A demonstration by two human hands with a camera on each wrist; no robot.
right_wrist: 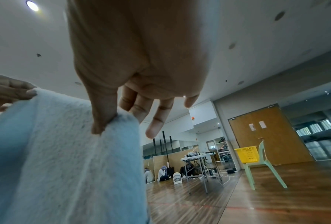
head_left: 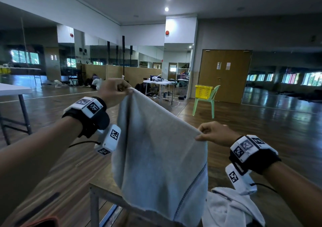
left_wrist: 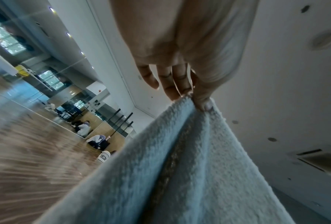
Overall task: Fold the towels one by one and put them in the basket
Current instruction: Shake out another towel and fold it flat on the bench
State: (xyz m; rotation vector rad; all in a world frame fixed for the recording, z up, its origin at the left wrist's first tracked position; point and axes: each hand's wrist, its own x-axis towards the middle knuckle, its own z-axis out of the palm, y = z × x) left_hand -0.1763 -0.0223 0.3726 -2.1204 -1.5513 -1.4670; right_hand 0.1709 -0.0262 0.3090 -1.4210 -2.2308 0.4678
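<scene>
While the towel hangs between both hands above the bench, each grip pinches one top corner: the left hand higher, the right hand lower, thumb against fingers. A clean fold likely calls for levelling the corners and meeting them edge to edge. The pale terry cloth droops slack, creased, with a dark stitched border. More crumpled towels lie alongside. The yellow basket sits well apart on a green chair.

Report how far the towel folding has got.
Done: nothing visibly; no towel shows in the yellow basket on the far green chair. In hand: the left hand and right hand pinch a grey towel's top corners, hanging unfolded. Left: folding it, then the white towel pile.
</scene>
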